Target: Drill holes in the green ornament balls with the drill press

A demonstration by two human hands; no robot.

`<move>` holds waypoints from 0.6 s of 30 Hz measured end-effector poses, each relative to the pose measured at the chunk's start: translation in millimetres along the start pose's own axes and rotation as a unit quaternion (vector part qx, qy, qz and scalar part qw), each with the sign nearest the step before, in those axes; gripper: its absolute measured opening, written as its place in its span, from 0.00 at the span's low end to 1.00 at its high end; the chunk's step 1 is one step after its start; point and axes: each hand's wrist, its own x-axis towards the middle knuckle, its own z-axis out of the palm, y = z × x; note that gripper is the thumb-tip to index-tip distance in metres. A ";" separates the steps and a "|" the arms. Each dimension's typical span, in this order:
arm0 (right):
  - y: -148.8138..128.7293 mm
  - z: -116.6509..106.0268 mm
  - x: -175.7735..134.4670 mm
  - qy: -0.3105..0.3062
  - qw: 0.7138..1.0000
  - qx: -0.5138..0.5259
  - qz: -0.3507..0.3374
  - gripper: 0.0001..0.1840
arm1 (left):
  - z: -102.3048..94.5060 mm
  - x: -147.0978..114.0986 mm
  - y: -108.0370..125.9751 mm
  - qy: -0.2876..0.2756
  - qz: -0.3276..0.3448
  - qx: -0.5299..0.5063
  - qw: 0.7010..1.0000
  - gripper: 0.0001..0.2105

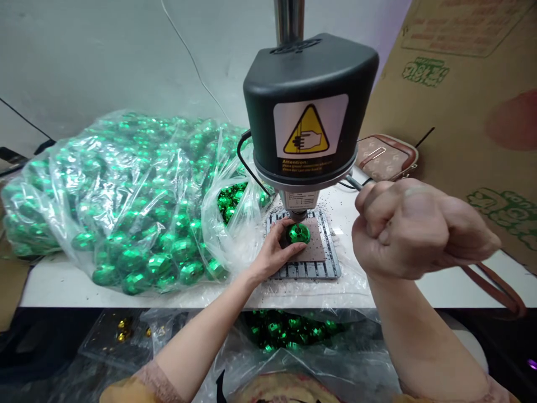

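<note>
Under the chuck of a black drill press (310,84), a shiny green faceted ball (299,234) rests on a small board (316,246) over the slotted metal base (304,271). Thumb and fingers of my left hand (277,249) grip the ball from its left side. The drill's tip meets the top of the ball; whether it has gone in I cannot tell. At the right, my right hand (403,229) is wrapped in a fist round the press's feed lever (356,182), whose grip end is hidden inside it.
A large clear plastic bag (126,207) of green faceted balls fills the table's left. Another bag of green balls (289,330) lies below the table edge. A patterned pouch (386,157) and a cardboard box (461,112) stand behind my right hand. Dark shavings dot the base.
</note>
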 end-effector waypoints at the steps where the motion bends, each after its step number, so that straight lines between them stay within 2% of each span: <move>1: 1.6 1.2 0.1 -0.004 1.000 0.018 -0.022 0.26 | 0.3 0.2 -0.9 0.002 0.002 -0.002 1.000 0.26; 6: 7.0 0.0 1.5 -0.047 0.991 0.082 -0.092 0.22 | 1.6 0.7 -2.8 0.002 0.004 -0.011 1.000 0.26; 14: 12.5 -7.5 -2.8 -0.073 0.988 0.074 -0.118 0.21 | 1.2 -0.2 -2.3 -0.002 -0.001 -0.012 1.000 0.27; 18: 15.3 -11.6 -11.3 -0.067 0.987 0.070 -0.129 0.24 | 0.2 -1.2 -1.5 -0.009 0.001 -0.003 1.000 0.27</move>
